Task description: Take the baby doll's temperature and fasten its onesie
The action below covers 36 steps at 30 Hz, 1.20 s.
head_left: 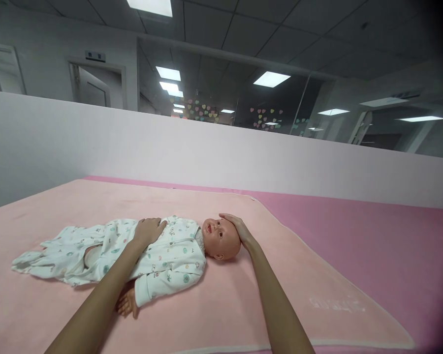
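A baby doll (221, 238) lies on its back on a light pink blanket (214, 305), head to the right. It wears a white patterned sleepsuit (170, 255). My left hand (149, 230) rests flat on the doll's chest, fingers stretched out. My right hand (236, 227) cups the top of the doll's head, fingers curved over it. The doll's bare hand (127, 305) sticks out of a sleeve near my left forearm.
The blanket lies on a darker pink surface (372, 246). A white partition wall (206, 152) runs behind it. Beyond are office doors, glass walls with heart stickers and ceiling lights.
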### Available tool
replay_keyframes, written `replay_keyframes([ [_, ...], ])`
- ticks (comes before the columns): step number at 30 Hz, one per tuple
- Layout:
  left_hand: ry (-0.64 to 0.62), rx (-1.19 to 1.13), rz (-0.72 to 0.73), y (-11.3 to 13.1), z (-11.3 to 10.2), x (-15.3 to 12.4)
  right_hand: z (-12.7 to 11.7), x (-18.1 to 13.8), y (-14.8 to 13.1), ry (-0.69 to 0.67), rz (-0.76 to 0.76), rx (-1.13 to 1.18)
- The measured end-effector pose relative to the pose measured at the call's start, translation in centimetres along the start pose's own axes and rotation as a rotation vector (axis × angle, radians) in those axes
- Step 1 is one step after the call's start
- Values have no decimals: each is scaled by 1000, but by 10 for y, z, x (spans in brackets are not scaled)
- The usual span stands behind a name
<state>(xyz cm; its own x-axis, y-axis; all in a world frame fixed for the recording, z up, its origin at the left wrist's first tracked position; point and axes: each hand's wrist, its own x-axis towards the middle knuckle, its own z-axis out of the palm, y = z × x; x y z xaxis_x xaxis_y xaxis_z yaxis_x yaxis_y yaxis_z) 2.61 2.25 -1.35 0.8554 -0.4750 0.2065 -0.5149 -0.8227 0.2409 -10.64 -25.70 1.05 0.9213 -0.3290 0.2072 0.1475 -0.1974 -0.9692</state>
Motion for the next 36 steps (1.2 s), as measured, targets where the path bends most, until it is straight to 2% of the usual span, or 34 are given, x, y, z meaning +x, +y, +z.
replay_keyframes([
  [21,25,10,7,1,0,-1,-3,3,7,-29,4,4],
  [28,28,23,10,0,0,-1,-6,10,14,126,-20,-3],
  [34,20,5,8,0,-1,-1,-4,4,9,-31,25,8],
  [36,17,4,5,1,-1,-2,-4,4,8,0,18,15],
])
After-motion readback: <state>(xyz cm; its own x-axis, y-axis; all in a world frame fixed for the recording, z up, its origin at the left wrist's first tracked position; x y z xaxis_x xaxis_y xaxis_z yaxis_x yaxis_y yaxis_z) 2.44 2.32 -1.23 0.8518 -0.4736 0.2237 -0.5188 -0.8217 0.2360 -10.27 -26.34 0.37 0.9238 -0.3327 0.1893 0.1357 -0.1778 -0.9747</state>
